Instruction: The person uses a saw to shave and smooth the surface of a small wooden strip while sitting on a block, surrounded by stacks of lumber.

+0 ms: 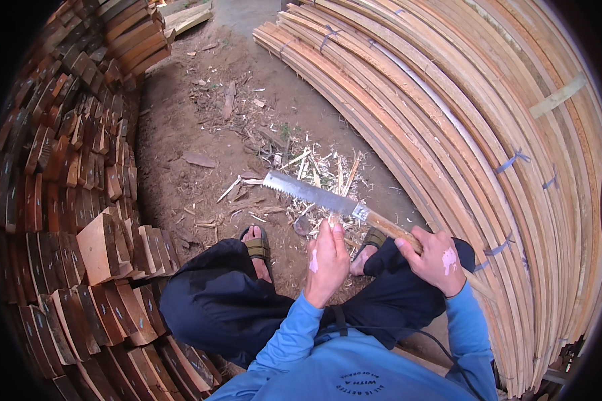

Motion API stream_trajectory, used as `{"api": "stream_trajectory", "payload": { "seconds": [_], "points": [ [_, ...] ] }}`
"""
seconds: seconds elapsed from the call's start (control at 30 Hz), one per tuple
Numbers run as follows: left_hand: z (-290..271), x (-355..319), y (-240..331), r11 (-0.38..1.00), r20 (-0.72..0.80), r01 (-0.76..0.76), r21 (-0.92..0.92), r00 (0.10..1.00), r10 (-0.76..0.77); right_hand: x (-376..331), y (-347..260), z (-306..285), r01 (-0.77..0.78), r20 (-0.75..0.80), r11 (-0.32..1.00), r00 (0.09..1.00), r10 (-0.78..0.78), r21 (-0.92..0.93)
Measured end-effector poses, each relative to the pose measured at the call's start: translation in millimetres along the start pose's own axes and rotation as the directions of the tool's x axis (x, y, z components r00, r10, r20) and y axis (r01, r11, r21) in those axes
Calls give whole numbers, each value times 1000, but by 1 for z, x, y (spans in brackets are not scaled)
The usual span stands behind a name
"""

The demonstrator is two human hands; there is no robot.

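Note:
My right hand [439,260] is wrapped round the long wooden handle of a handsaw [311,192]. The saw lies slantwise in front of me, its metal blade pointing to the far left and its teeth showing along the near edge by the tip. Just below the blade, close to where it joins the handle, my left hand [329,257] is closed with its fingertips pinched together. Something pale and small shows at those fingertips, too small to name. Both hands are above my lap, between my bent knees.
Stacked wooden boards [100,247] rise along the left, their cut ends facing me. Long bundled wood strips [408,113], tied with blue bands, run along the right. Pale wood shavings [314,167] litter the dirt ground [174,120] beyond my sandalled feet [257,250].

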State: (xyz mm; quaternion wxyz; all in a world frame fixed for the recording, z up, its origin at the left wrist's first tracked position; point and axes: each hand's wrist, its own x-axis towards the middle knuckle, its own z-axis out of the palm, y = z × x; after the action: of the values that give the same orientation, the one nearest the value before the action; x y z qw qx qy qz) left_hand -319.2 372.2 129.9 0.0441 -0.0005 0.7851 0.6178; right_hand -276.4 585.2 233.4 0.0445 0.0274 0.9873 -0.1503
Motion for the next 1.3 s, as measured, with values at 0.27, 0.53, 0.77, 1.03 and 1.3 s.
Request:
{"api": "stream_trajectory", "payload": {
  "seconds": [0.27,0.53,0.77,1.03,1.3],
  "points": [
    [-5,2,2,996,-28,-37,76,999,39,-4,-8,2,-23,44,998,999,21,53],
    [-6,2,6,994,-36,-43,102,998,46,-9,-6,6,-39,-25,999,999,40,11],
    [-8,2,7,990,-10,-23,138,1000,24,-11,-10,6,-51,-44,999,998,51,1],
    [-10,6,-1,980,-10,-26,200,1000,29,-15,-18,3,-47,57,999,997,48,-27],
    [-11,5,0,978,-4,-94,185,995,97,-13,-17,0,-94,154,994,984,86,49]
  ]
}}
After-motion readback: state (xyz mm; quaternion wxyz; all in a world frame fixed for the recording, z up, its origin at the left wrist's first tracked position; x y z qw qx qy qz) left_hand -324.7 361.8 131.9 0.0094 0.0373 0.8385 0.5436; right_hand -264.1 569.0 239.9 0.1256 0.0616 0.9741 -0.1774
